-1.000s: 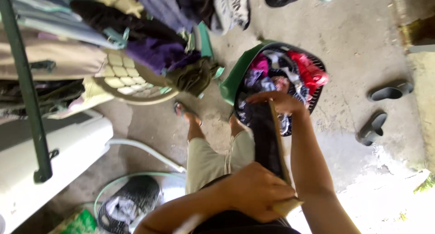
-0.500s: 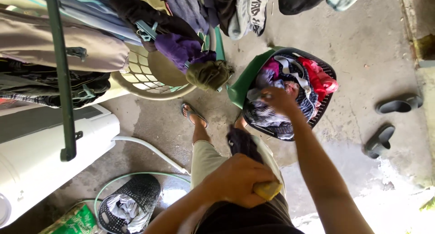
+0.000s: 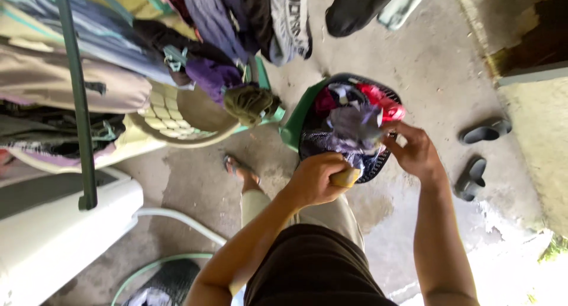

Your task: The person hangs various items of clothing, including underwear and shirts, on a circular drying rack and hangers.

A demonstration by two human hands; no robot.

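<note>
Rough grey concrete floor (image 3: 426, 57) fills the view from above, with a crowded rack of hanging clothes (image 3: 118, 63) along the upper left on a dark green metal post (image 3: 76, 93). A white appliance casing (image 3: 53, 235) sits at the lower left, with a pale hose (image 3: 177, 220) curving away from it. Under the rack rests a beige plastic lattice basket (image 3: 177, 119).

Ahead of the person's feet stands the dark mesh laundry basket (image 3: 378, 164) heaped with mixed clothes, a green cloth (image 3: 296, 119) draped over its near-left rim. Both hands are raised directly over it, so the basket lies straight in front and below. The greyish-purple garment (image 3: 355, 125) hangs bunched between the hands, above the pile.

The left hand (image 3: 316, 179) is closed in a fist around a yellowish object (image 3: 346, 177), possibly a wooden hanger end, though too little shows to be sure. The right hand (image 3: 417, 152) is partly open, fingers spread, fingertips pinching the garment's right edge. The two hands look about equally near the basket.

A pair of dark slip-on sandals (image 3: 479, 155) lies well apart to the right, clear of the hands.
</note>
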